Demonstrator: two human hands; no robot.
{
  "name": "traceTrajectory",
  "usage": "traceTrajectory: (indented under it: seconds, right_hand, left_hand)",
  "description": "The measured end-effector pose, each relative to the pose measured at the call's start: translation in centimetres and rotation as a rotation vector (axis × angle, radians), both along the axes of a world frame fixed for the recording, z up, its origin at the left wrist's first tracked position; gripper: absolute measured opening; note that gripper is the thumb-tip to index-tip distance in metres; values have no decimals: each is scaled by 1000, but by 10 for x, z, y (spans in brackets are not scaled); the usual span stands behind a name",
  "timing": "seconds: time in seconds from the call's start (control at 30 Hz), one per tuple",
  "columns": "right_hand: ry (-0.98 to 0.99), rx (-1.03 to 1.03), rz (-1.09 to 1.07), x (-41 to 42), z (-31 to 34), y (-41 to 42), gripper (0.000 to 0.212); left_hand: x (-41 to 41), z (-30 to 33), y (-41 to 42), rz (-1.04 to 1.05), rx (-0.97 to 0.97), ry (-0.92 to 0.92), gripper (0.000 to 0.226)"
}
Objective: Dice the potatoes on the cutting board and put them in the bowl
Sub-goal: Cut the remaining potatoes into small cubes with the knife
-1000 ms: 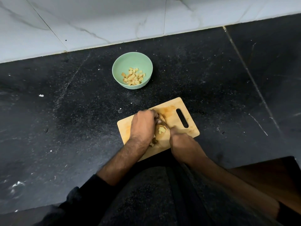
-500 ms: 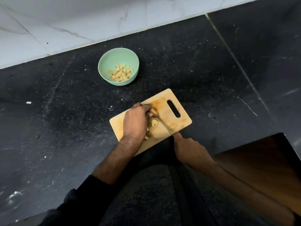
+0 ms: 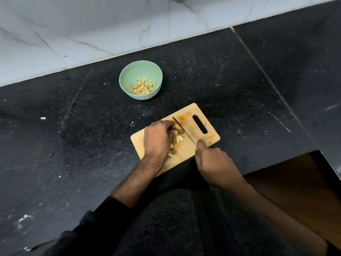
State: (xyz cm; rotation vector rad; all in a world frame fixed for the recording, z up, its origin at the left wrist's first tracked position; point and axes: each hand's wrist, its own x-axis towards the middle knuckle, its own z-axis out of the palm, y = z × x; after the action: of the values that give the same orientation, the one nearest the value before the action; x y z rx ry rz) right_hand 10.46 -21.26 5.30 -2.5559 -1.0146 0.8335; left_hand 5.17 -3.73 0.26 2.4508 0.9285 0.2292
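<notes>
My left hand (image 3: 158, 139) rests on the pale rectangular wooden cutting board (image 3: 208, 137), its fingers (image 3: 170, 124) curled over what looks like a potato piece, mostly hidden beneath them. My right hand (image 3: 214, 161) is clenched around the handle of a thin-bladed steel knife (image 3: 183, 130), blade angled across the board just beside my left fingertips. A few pale yellow diced potato cubes (image 3: 179, 139) lie on the board between my hands. More cubes sit in the round mint-green bowl (image 3: 129, 78), standing apart on the black speckled stone bench (image 3: 73, 135).
</notes>
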Motion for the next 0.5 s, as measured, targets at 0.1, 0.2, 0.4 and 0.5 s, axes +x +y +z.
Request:
traceTrajectory:
  seconds: [0.1, 0.2, 0.4, 0.5]
  right_hand:
    - [-31, -25, 39, 0, -7, 15, 14]
    - [-55, -65, 61, 0, -11, 22, 16]
    - [-81, -80, 87, 1, -16, 24, 12]
    - [-35, -64, 77, 2, -17, 26, 6]
  left_hand:
    - [0, 2, 1, -11, 66, 44, 17]
    - [1, 2, 5, -37, 124, 90, 17]
    - [5, 1, 7, -85, 219, 169, 16]
    - [6, 3, 7, -99, 247, 200, 16]
